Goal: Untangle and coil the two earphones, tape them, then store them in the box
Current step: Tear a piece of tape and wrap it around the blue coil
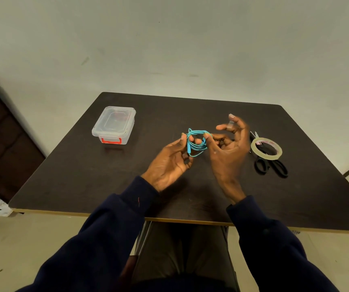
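Your left hand [174, 157] pinches the coiled blue earphone [196, 143] above the table [127, 178]. Your right hand [226, 148], fingers spread, thumbs the coil with a tape strip [230, 122] on a raised fingertip. Coiling looks done; taping and boxing remain. The clear box [114, 123] sits closed, well left. No second earphone shows.

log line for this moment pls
phase: taping | left hand: holds blue earphone coil | right hand: tape strip on fingers, blurred | box: closed
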